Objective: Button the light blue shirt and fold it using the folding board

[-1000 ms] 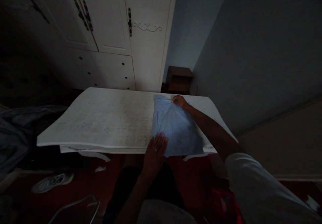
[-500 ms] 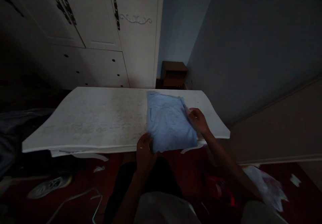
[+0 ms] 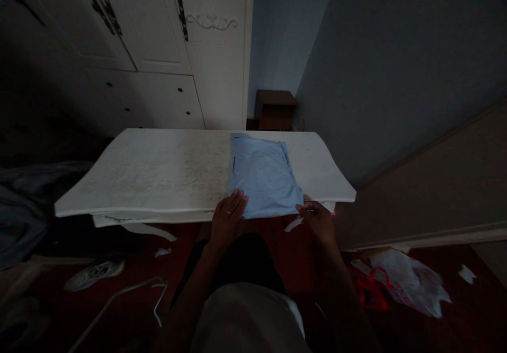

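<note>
A folded light blue garment [image 3: 263, 176] lies on a white table [image 3: 158, 178], right of its middle, with its near edge along the table's front edge. A short dark slit shows near its left side; its exact kind is hard to tell. My left hand [image 3: 229, 213] rests on the garment's near left corner, fingers laid out flat, a ring on one finger. At the near right corner, my right hand [image 3: 319, 221] pinches the cloth between thumb and fingers.
Behind the table stands a white wardrobe [image 3: 158, 52], with a small brown cabinet [image 3: 276, 107] beside it. A grey wall [image 3: 396, 78] closes off the right. On the red floor lie a shoe [image 3: 95, 276], a hanger-like frame [image 3: 119, 297], a red bag [image 3: 372, 289] and a plastic bag [image 3: 415, 279].
My right hand has moved from the garment's right side down to its near right corner. My left hand has flattened onto the near left corner. The cloth lies flatter, and the view has shifted slightly.
</note>
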`<state>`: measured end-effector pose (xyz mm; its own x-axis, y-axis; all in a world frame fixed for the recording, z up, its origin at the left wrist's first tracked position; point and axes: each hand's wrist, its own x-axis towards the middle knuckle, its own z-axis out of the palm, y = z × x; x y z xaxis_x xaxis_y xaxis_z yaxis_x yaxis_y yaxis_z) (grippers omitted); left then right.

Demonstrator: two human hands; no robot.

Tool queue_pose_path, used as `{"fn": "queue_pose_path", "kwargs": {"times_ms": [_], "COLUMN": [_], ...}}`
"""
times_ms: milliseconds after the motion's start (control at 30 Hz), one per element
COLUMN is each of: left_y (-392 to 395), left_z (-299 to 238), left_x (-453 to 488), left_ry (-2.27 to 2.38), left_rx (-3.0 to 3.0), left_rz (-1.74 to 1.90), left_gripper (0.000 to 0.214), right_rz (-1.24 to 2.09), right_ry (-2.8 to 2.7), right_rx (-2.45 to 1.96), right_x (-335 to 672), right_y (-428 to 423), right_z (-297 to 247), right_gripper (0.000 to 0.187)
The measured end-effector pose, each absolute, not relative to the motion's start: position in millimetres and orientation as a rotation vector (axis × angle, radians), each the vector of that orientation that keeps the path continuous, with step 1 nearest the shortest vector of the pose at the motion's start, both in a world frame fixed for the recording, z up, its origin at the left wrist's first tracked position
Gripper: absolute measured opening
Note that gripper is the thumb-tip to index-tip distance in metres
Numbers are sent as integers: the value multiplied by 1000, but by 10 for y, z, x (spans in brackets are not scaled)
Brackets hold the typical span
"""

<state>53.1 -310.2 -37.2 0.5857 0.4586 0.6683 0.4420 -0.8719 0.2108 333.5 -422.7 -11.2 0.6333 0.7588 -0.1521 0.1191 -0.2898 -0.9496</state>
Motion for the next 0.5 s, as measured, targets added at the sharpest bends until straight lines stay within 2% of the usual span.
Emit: {"fn": "queue_pose_path", "kwargs": {"times_ms": [300,400,500], "left_y": [-2967,-3018,-3169], "left_z": [-257,-132,-72], "left_x": [342,303,275], "left_ry": [650,607,761], "left_rx": [2690,2490,2098], "left_rz": [799,785,930], "left_gripper": [66,59,45], "right_rz": [850,892,924], "right_ry": [-602,-583,-469], "right_rx": [-1581,-1561,-1487], "right_x": [3485,3412,3361], "right_y": [-4265,-4298,-4340], "right_z": [-259,-284,-298], "right_gripper": [51,48,48]}}
